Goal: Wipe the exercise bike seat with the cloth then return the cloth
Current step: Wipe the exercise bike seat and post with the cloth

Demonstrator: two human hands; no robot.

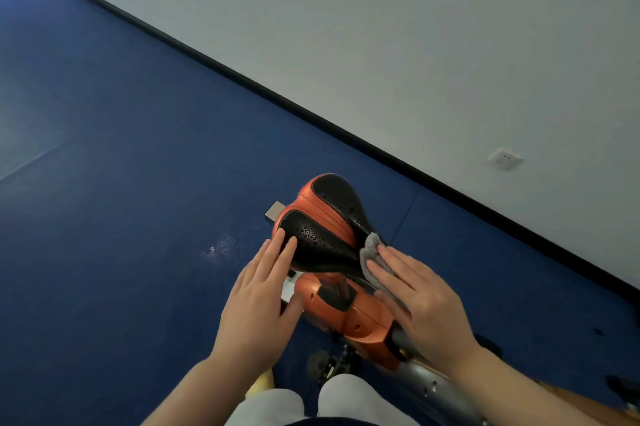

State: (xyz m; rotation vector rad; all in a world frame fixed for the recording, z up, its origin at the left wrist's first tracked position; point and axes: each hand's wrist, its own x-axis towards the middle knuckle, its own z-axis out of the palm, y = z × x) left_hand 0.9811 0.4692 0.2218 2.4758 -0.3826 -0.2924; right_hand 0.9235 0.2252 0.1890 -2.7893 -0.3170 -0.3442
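Observation:
The exercise bike seat (327, 221) is black with orange trim and sits low in the middle of the view. My left hand (259, 297) lies flat against the seat's left side, fingers spread and holding nothing. My right hand (422, 304) presses a small grey cloth (372, 257) against the seat's narrow right end. Most of the cloth is hidden under my fingers.
Under the seat are the orange frame (346, 314) and a silver post (426, 380). A blue floor (121, 183) spreads left, with a shiny wet patch (220, 249). A white wall with a socket (505, 159) and black skirting (311, 114) runs behind. My knees (311, 405) are at the bottom.

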